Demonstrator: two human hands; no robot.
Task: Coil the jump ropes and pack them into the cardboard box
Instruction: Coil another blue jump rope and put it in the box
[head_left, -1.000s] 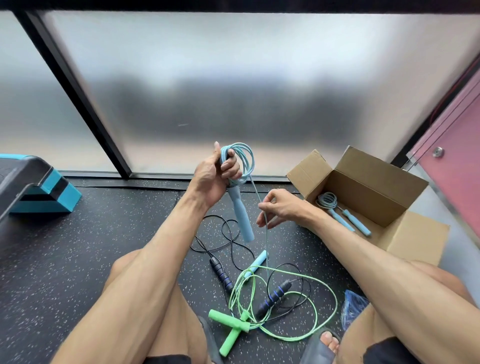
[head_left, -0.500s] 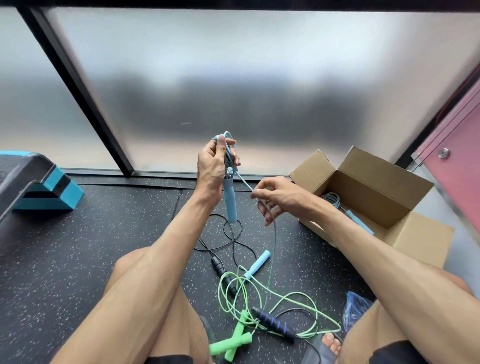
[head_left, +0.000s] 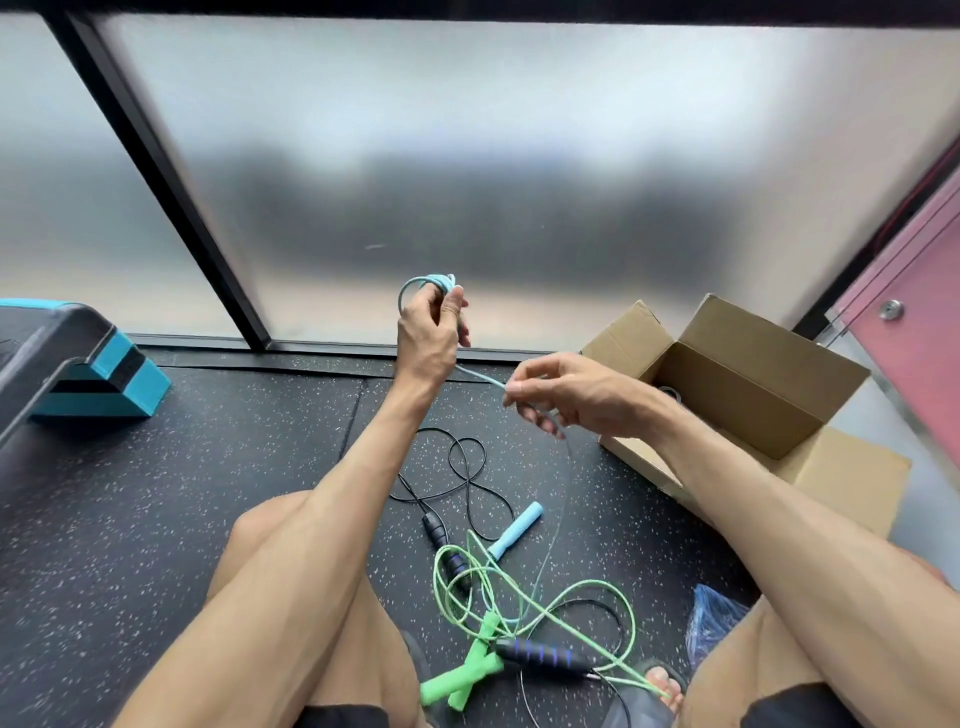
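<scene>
The open cardboard box (head_left: 743, 400) sits on the floor (head_left: 156, 519) at my right, against the window edge. Between my knees, the green jump rope (head_left: 467, 670) and the black jump rope (head_left: 540, 656) lie tangled and uncoiled. My raised left hand (head_left: 428, 338) grips the light blue jump rope (head_left: 515, 529) by its coiled loops. My right hand (head_left: 566, 397) pinches the strand nearby, and one handle lies on the floor.

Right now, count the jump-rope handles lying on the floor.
5: light blue handle mid-floor, black handle left of it, two crossed green handles nearest, striped dark handle beside them. More may be hidden.
</scene>
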